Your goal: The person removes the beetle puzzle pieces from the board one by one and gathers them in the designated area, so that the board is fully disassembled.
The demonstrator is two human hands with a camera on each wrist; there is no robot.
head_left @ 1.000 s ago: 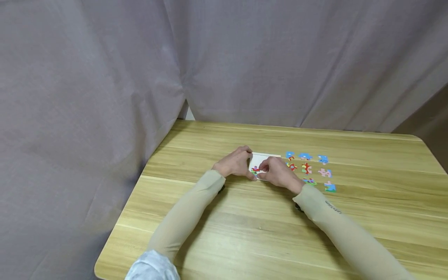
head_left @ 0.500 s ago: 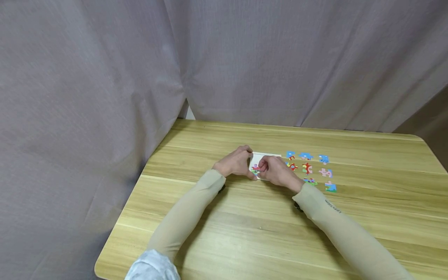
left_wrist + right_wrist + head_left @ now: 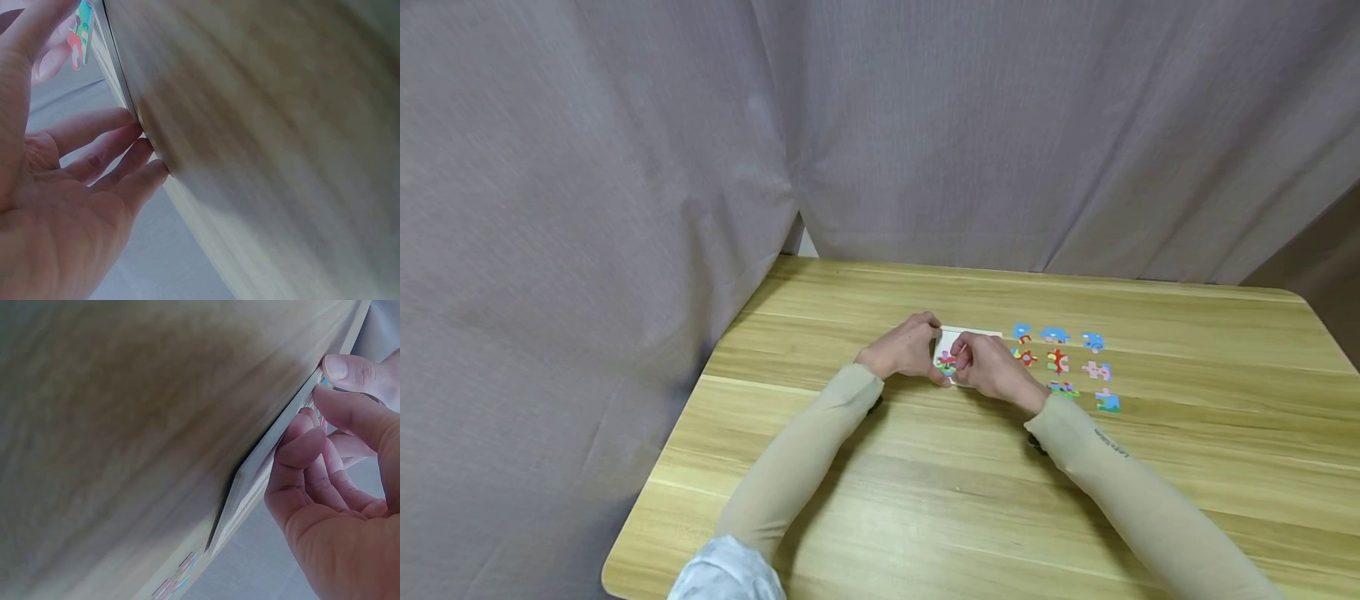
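A white puzzle tray (image 3: 972,331) with a raised rim lies on the table. My left hand (image 3: 907,347) holds its left side, fingers by the far corner and thumb at the near-left corner. In the left wrist view the left fingertips (image 3: 152,161) rest at the tray's edge. Over the tray's near-left part, my right hand (image 3: 996,367) pinches a colourful jigsaw piece (image 3: 78,40), which looks tilted in the left wrist view. Its red and pink face shows beside the fingertips in the head view. My fingers hide part of the tray and whatever lies under the piece.
Several loose jigsaw pieces lie in rows right of the tray, among them a blue one (image 3: 1055,335), a red one (image 3: 1057,361) and a blue-green one (image 3: 1107,401). The wooden table (image 3: 925,483) ends at a grey curtain (image 3: 925,133) behind.
My right hand's fingertips have shifted slightly left with the jigsaw piece, which has changed its tilt a little. My left hand and the loose pieces stay where they were.
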